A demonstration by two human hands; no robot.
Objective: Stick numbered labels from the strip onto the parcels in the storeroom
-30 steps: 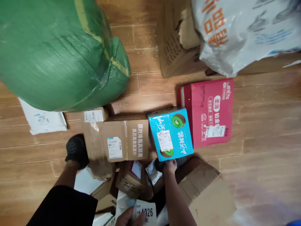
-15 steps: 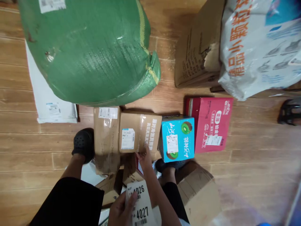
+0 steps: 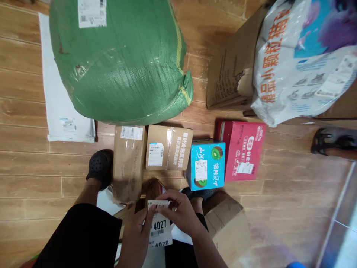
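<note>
My left hand [image 3: 137, 232] grips a strip of printed number labels [image 3: 160, 233] by its left side, thumb on top. At the strip's upper right edge, my right hand [image 3: 180, 213] pinches the top label with thumb and fingers. "4027" and part of "4028" can be read; the top number is mostly covered. Just beyond the hands lies a brown carton [image 3: 170, 147] with a white shipping label. A longer brown box [image 3: 128, 163] sits at its left, and a blue kiwi box [image 3: 208, 165] at its right.
A big green woven sack [image 3: 119, 67] lies ahead, partly over a white parcel [image 3: 58, 89]. Right of the kiwi box is a pink box [image 3: 244, 149]. A tall carton [image 3: 234, 63] and a white printed bag [image 3: 295, 74] stand far right. Another carton [image 3: 227, 227] is by my right foot.
My right hand has drawn back from the brown carton to the label strip and now pinches its top. The strip has risen in view. The carton appears slightly farther forward.
</note>
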